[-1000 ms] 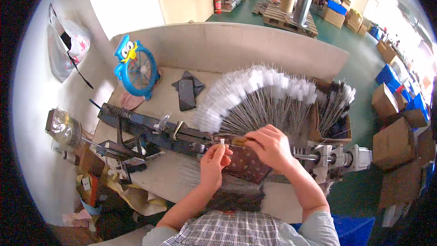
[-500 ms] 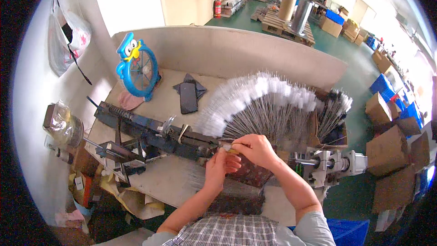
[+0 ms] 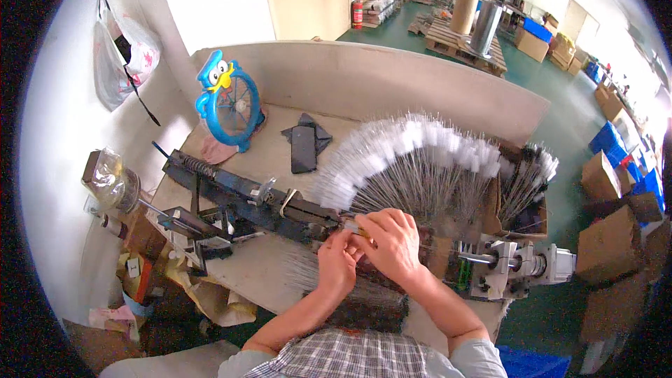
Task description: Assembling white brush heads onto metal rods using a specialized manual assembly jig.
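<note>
My left hand (image 3: 338,264) and my right hand (image 3: 393,243) meet at the right end of a long dark metal machine (image 3: 238,194). Both hands are closed, fingertips together. Between them shows a small yellowish piece (image 3: 355,229), too small to name, pinched by my right fingers. What my left fingers grip is hidden. Just beyond the hands, a wide fan of wire-stemmed brushes with white bristles (image 3: 413,141) stands with the tips away from me. More thin wires (image 3: 302,271) lie close to my left forearm.
Dark-tipped brushes (image 3: 526,178) stand in a carton at the right. A motor with a shaft (image 3: 521,262) sits at the table's right edge. Towards the back are a phone (image 3: 304,149) on a dark cloth and a blue toy-like fan (image 3: 231,108). A low panel (image 3: 392,70) borders the table.
My right hand has turned over and come down closer across the left, fingers now bent over the small piece. The whole view has shifted slightly, moving the scene rightward.
</note>
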Motion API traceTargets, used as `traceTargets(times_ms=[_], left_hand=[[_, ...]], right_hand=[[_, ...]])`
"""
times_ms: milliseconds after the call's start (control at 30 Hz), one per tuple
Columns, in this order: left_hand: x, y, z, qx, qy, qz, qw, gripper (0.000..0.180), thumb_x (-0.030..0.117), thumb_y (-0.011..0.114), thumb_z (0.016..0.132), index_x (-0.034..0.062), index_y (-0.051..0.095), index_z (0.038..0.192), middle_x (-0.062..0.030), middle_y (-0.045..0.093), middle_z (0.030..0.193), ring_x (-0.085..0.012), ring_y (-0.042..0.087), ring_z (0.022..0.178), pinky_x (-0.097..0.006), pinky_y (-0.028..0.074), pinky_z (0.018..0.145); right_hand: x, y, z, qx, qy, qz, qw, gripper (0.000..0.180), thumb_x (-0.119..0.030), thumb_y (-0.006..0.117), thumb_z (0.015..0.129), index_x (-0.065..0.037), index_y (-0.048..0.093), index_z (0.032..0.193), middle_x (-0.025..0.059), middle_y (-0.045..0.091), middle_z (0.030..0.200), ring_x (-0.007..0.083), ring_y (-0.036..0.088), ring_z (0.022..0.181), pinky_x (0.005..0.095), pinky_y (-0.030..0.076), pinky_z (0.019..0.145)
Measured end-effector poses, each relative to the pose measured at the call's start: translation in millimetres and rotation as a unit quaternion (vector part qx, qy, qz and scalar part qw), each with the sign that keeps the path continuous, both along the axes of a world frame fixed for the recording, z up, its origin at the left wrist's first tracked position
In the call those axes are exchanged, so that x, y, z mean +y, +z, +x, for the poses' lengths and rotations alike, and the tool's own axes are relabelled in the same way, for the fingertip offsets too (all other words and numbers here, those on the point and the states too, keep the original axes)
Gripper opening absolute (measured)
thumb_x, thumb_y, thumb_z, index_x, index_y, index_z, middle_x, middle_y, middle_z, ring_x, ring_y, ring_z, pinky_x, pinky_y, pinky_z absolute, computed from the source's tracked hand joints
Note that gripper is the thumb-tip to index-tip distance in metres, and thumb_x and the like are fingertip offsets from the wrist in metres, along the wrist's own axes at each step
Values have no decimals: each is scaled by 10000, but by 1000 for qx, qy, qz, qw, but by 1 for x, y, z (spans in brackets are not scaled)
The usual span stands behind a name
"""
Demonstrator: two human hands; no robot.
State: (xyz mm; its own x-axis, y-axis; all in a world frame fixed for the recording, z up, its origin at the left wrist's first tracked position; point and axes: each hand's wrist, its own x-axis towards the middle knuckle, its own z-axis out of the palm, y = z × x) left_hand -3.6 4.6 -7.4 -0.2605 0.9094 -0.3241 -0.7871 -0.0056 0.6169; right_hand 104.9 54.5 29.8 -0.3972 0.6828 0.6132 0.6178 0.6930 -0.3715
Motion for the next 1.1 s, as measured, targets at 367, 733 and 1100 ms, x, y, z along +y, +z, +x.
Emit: traceTargets(times_ms=[367,733,1100], left_hand=[[1,5,5,18,29,-41,999,98,82,580,843,21,566,917,-55,603,864,-141,594,779,-305,493,751],[-4,-3,-1,-49,23,-13,998,76,86,547,856,25,571,895,-47,613,876,-135,600,811,-312,485,774],[-2,3,3,-27,27,-15,999,78,80,558,854,24,583,902,-51,625,887,-142,611,811,-304,482,792]], right_hand=[[6,-1,19,-11,78,17,997,253,-165,696,655,-161,684,907,-14,624,897,194,574,878,361,429,800],[-3,8,5,-10,63,-21,998,282,-141,719,641,-120,685,920,12,638,938,215,581,895,358,427,802],[-11,2,4,-5,-18,28,999,296,-176,737,652,-110,680,935,5,649,896,198,589,847,346,425,776]])
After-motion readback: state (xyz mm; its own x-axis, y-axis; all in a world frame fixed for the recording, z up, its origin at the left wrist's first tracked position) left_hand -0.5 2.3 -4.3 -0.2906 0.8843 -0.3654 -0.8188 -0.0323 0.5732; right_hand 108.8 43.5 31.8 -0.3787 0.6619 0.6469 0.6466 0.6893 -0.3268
